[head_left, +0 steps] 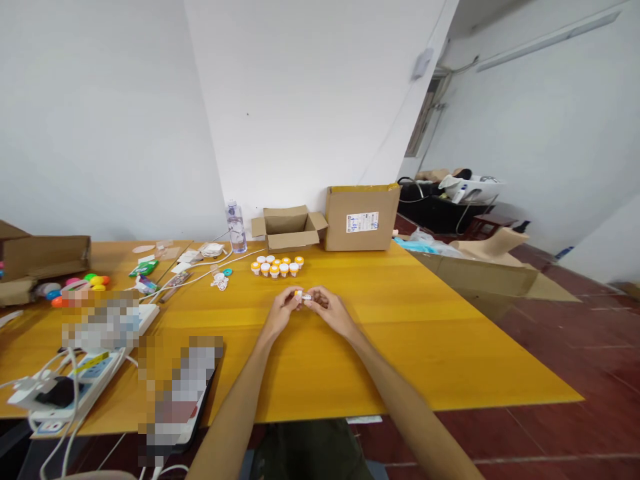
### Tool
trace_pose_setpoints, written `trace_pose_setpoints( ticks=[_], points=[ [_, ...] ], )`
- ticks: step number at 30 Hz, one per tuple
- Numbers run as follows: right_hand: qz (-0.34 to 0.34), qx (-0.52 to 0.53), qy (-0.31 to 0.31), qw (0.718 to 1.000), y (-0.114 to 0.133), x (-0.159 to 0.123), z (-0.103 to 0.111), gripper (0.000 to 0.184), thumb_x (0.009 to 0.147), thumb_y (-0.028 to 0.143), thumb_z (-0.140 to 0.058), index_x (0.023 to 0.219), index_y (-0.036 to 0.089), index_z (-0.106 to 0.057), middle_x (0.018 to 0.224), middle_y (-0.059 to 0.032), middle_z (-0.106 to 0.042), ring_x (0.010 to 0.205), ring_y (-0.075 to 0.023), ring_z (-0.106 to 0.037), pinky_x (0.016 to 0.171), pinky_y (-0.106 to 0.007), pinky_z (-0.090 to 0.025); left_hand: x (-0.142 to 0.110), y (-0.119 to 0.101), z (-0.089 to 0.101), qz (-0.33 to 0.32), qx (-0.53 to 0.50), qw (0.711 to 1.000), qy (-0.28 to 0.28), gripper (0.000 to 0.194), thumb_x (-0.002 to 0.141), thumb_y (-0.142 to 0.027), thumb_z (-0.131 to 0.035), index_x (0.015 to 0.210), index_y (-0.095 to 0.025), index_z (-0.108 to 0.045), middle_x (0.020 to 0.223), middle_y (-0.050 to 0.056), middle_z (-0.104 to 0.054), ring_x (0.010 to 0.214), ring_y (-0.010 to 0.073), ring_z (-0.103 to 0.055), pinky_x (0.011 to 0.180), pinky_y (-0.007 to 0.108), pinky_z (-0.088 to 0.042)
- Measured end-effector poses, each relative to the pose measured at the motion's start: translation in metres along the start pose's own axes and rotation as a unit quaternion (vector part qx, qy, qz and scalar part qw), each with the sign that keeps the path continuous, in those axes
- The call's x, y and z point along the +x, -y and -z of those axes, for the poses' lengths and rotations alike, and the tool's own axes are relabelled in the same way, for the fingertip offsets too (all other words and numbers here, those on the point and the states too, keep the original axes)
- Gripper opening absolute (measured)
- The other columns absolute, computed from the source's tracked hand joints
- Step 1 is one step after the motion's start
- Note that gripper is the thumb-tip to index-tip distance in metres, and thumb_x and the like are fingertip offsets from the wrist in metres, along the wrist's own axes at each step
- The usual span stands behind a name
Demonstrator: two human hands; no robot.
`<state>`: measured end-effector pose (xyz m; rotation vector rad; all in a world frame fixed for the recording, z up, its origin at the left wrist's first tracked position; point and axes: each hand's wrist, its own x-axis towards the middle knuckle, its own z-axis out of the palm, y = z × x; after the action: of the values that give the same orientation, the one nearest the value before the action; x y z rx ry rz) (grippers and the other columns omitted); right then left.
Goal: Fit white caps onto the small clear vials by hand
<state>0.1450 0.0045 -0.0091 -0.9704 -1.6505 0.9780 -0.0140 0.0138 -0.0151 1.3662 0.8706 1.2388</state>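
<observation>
I see my left hand (286,308) and right hand (326,308) pinching one small orange-capped bottle (299,294) between them above mid-table (450,347), bare yellow surface around, the bottle cluster (277,265) near beyond.

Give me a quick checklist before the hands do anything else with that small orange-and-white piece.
1. Piece held by both hands: ok. The left hand and right hand meet on the small orange-and-white piece.
2. Grip detail, which fingers pinch it: cannot tell, too small.
3. Piece clear of the table: cannot tell.
4. Cluster of orange-and-white pieces undisturbed: ok, grouped beyond the hands, apart from them.
5. Open cardboard box unobstructed: ok, flaps open behind the cluster.
6. Cables away from the hands: ok, they lie to the left.
</observation>
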Motion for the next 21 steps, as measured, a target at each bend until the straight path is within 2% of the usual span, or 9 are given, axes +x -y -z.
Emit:
trace_pose_setpoints(
  ticks=[8, 15, 21],
  points=[
    [-0.035, -0.033, 0.004, 0.999, -0.0003, -0.0012, 0.0018, 0.04, 0.079, 0.059, -0.051, 0.067, 0.021, -0.055, 0.054, 0.0027, -0.054, 0.048, -0.0122, -0.051, 0.051, -0.026, -0.041, -0.0009, -0.0015, -0.0011, 0.0, 0.007, 1.0, -0.002, 0.041, 0.067, -0.05, -0.07, 0.091, -0.017, -0.067, 0.075, 0.001, -0.065, 0.063, 0.0126, -0.056, 0.064, 0.026, -0.046],
    [-0.018, 0.015, -0.019, 1.0, 0.0002, -0.0001, -0.0003, 0.036, 0.068, 0.053, -0.068, 0.082, 0.022, -0.056, 0.074, 0.0012, -0.06, 0.064, -0.0134, -0.057, 0.053, -0.024, -0.045, -0.0003, -0.0007, -0.0013, 0.002, -0.003, 1.0, -0.002, 0.04, 0.066, -0.049, -0.071, 0.089, -0.017, -0.066, 0.074, 0.001, -0.064, 0.063, 0.0123, -0.055, 0.064, 0.025, -0.045],
    [-0.023, -0.011, -0.009, 1.0, -0.0039, 0.0004, 0.0004, 0.033, 0.076, 0.053, -0.059, 0.075, 0.021, -0.058, 0.06, 0.0032, -0.056, 0.052, -0.0115, -0.051, 0.05, -0.025, -0.043, -0.0007, -0.0012, -0.0015, 0.004, -0.004, 1.0, -0.001, 0.038, 0.067, -0.048, -0.071, 0.089, -0.017, -0.067, 0.076, 0.001, -0.065, 0.063, 0.0124, -0.056, 0.065, 0.026, -0.046]
  ],
)
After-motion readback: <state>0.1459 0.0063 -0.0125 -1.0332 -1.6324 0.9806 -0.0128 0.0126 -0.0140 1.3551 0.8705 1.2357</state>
